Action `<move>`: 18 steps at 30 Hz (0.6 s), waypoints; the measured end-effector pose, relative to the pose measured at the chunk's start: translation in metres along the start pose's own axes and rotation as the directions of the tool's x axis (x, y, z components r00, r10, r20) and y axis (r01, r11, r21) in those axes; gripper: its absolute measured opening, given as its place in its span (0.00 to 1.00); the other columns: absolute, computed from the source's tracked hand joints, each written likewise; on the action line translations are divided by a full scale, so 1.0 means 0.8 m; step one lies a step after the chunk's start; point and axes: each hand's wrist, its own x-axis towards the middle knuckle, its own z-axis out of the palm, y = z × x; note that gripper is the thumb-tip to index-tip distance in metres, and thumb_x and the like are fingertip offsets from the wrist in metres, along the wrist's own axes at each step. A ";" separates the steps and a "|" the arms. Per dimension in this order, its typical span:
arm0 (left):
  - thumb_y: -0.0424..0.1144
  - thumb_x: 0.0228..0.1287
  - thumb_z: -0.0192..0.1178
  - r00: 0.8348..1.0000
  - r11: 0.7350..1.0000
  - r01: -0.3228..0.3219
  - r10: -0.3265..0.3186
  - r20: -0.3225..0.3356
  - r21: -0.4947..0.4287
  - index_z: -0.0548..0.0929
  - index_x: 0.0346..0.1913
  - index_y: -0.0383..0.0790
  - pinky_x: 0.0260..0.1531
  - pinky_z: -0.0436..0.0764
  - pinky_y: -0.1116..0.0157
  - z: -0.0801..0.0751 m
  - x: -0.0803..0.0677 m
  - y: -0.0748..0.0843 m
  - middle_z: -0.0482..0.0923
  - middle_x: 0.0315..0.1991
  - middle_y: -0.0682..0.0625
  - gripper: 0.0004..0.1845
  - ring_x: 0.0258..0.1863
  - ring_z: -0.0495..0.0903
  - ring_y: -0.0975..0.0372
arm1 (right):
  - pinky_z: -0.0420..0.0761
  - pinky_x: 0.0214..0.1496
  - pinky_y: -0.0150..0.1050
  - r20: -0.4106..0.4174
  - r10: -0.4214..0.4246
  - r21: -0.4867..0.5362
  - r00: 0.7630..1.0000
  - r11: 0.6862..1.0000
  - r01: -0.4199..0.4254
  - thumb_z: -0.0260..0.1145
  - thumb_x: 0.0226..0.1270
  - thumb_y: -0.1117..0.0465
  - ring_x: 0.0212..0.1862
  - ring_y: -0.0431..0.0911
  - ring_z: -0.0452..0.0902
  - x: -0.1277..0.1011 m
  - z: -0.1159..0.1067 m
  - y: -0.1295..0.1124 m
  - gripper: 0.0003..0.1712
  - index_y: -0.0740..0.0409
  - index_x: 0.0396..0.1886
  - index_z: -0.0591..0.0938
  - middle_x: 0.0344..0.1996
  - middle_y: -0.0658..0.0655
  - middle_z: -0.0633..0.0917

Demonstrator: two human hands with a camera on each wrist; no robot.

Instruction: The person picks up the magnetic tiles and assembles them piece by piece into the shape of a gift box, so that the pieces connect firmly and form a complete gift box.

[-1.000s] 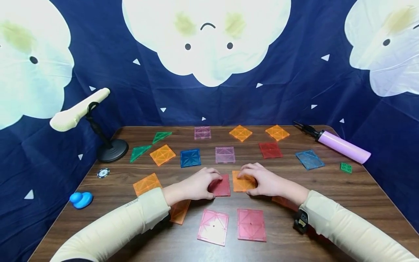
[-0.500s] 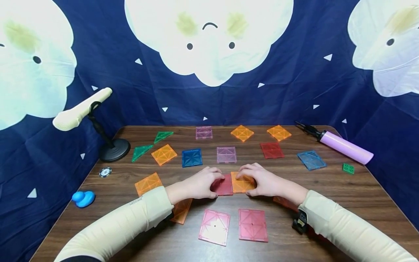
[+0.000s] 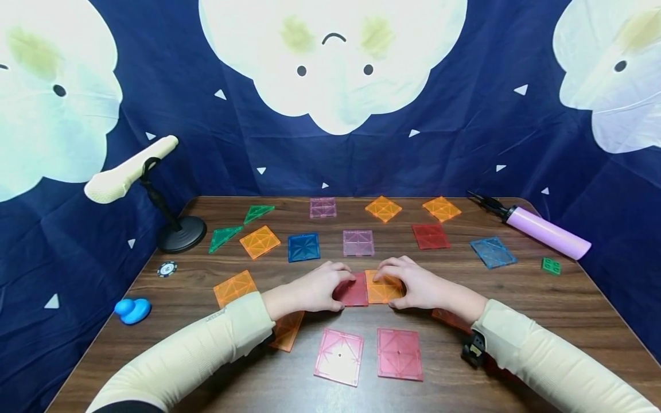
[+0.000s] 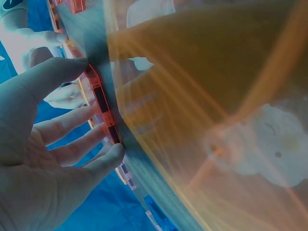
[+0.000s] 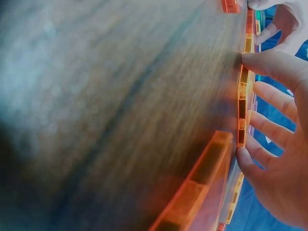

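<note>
On the wooden table (image 3: 542,298) my left hand (image 3: 330,287) grips a red square tile (image 3: 355,291) by its edges, thumb near, fingers far. My right hand (image 3: 400,285) grips an orange square tile (image 3: 379,289) the same way. The two tiles lie flat and meet edge to edge between my hands. The left wrist view shows my left hand (image 4: 91,113) with fingers curled round the red tile's rim (image 4: 103,108). In the right wrist view my right hand (image 5: 248,103) pinches the orange tile's rim (image 5: 242,101).
Two pink tiles (image 3: 339,356) (image 3: 399,354) lie near the front edge. Orange tiles (image 3: 234,288) (image 3: 286,331) sit by my left forearm. Several more tiles lie farther back. At the sides are a microphone stand (image 3: 178,232), blue duck (image 3: 132,310) and purple pump (image 3: 547,232).
The small gap between the red and orange tiles has closed; they now touch. Both hands keep their grips.
</note>
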 end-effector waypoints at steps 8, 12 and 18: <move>0.39 0.58 0.75 1.000 1.000 -0.009 0.009 0.002 0.016 0.81 0.63 0.35 0.68 0.68 0.48 -0.001 0.000 0.000 0.75 0.62 0.41 0.30 0.62 0.73 0.48 | 0.73 0.56 0.53 -0.011 -0.028 -0.005 1.000 1.000 0.028 0.80 0.51 0.61 0.56 0.52 0.69 0.001 0.000 0.001 0.28 0.50 0.54 0.83 0.56 0.52 0.77; 0.39 0.58 0.75 1.000 1.000 -0.020 0.020 -0.002 0.022 0.81 0.63 0.35 0.69 0.65 0.47 -0.002 0.000 -0.001 0.76 0.61 0.41 0.30 0.62 0.74 0.49 | 0.73 0.55 0.53 -0.019 -0.040 -0.007 0.999 0.999 0.040 0.80 0.49 0.61 0.55 0.51 0.69 0.002 0.001 0.003 0.29 0.50 0.54 0.83 0.55 0.51 0.78; 0.40 0.58 0.75 1.000 1.000 -0.009 0.009 0.002 0.028 0.80 0.64 0.36 0.68 0.67 0.49 -0.001 0.000 0.000 0.75 0.62 0.41 0.30 0.62 0.73 0.49 | 0.73 0.56 0.54 0.013 -0.033 0.015 0.999 0.999 0.033 0.80 0.52 0.59 0.55 0.52 0.69 0.004 -0.005 0.003 0.28 0.51 0.54 0.83 0.55 0.52 0.78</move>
